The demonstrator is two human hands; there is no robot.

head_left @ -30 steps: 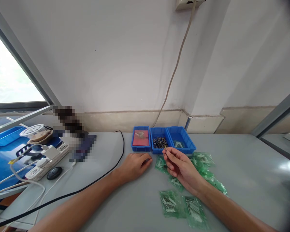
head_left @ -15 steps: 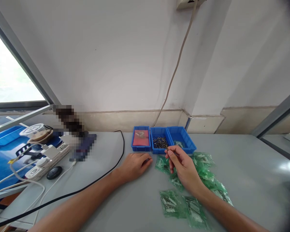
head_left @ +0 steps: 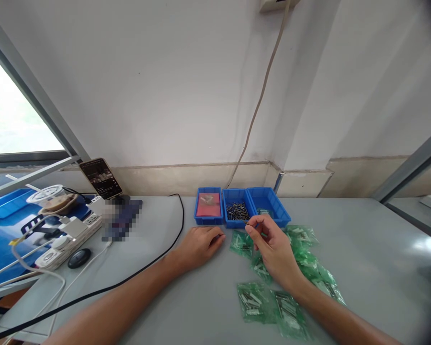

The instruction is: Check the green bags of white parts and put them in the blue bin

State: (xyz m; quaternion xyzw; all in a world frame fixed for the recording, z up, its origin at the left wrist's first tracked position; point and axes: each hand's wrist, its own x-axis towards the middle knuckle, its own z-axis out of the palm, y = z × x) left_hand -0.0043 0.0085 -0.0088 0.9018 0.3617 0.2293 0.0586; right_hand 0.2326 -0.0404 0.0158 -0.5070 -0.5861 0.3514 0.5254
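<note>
My right hand (head_left: 273, 247) is pinched on a small screw (head_left: 247, 223), held just in front of the middle blue bin. That bin holds a heap of loose metal screws (head_left: 237, 212). My left hand (head_left: 200, 244) rests on the table in a loose curl, with nothing showing in its fingers. Green plastic bags (head_left: 306, 258) of white plugs and screws lie beneath and beyond my right hand. Two more bags, one of them a flat green bag (head_left: 252, 302), lie closer to me.
The left blue bin (head_left: 208, 221) holds a pink sheet with a clear packet. At the right, another blue bin (head_left: 267, 196) has a few small pieces. A black cable (head_left: 129, 277) crosses the table left. Beyond it are a phone (head_left: 101, 178), a power strip (head_left: 89, 223) and a black mouse-like object (head_left: 79, 258).
The view has shifted slightly. My right hand keeps its pinch near the middle bin, its fingers a little more drawn in. My left hand stays resting on the table.
</note>
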